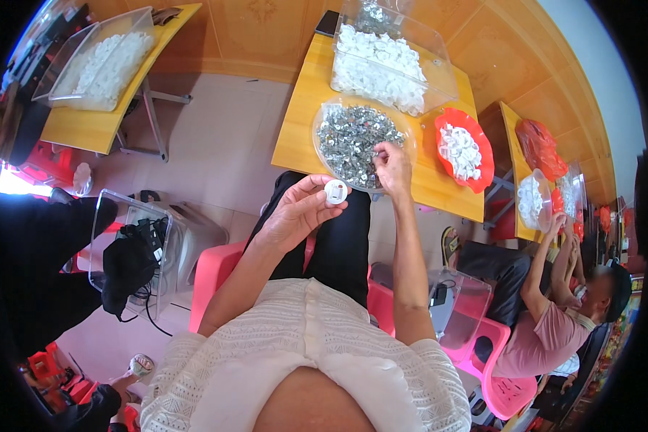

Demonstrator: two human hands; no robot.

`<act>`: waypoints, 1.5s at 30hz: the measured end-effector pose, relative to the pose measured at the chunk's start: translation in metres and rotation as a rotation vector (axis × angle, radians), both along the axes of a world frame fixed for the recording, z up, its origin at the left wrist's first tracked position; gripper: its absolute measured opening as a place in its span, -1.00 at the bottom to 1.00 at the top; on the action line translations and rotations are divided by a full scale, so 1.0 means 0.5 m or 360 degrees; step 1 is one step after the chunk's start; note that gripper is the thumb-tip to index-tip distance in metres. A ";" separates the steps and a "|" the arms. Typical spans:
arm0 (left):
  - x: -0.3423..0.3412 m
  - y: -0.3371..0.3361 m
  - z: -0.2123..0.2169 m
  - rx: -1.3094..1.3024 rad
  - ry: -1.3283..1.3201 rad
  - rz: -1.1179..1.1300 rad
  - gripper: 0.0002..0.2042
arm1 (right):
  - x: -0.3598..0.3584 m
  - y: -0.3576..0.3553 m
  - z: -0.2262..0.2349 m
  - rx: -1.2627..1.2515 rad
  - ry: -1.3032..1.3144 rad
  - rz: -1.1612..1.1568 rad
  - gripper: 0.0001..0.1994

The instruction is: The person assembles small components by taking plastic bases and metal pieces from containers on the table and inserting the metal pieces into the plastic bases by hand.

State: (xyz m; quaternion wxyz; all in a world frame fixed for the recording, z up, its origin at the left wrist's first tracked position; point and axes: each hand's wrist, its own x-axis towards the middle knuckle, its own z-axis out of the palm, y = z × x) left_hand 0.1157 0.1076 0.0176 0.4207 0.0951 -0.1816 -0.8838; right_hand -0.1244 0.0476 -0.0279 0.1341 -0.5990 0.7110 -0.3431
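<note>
The yellow table (302,137) is sitting in front of the seated person, smooth-topped and rigid, carrying every container in use. At its far end a clear plastic bin (439,68) is holding a heap of small white plastic parts (378,68); thin-walled and glossy, it is judged light for its bulk. Nearer, a clear round dish (322,155) is lying full of small metal pieces (353,140), bright, hard and irregular, judged dense for their size and prone to scatter. Beside it to the right, a red bowl (482,144) is holding more white parts.

The left hand (295,212) is resting above the lap, palm up, fingers loosely curled, its grip closing lightly on a white round part (335,191) pinched between thumb and fingertips. This part is showing as a small, stiff, smooth plastic disc with a recessed centre; judged very light and slightly slippery, best taken by its rim so the centre stays clear. The right hand (392,165) is reaching over the near edge of the dish, fingertips pinching down among the metal pieces; whether one is already held cannot be told at this size. Such pieces are judged to need a fine fingertip pinch, one at a time

Another person is working at a neighbouring table to the right
</note>
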 end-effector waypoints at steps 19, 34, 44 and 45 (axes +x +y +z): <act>0.002 0.007 0.005 -0.0045 -0.0151 0.0094 -0.82 | -0.031 0.001 -0.013 -0.0071 -0.0115 0.0061 -0.86; -0.002 0.012 0.009 -0.0003 -0.0173 0.0053 -0.82 | -0.017 0.008 -0.006 -0.0145 0.0040 0.0179 -0.81; -0.002 0.011 0.001 0.0010 -0.0163 0.0032 -0.82 | -0.019 0.011 0.010 -0.0058 -0.0092 0.0059 -0.84; -0.002 0.010 0.000 0.0005 -0.0162 0.0040 -0.82 | -0.023 0.008 0.004 -0.0057 -0.0092 0.0060 -0.84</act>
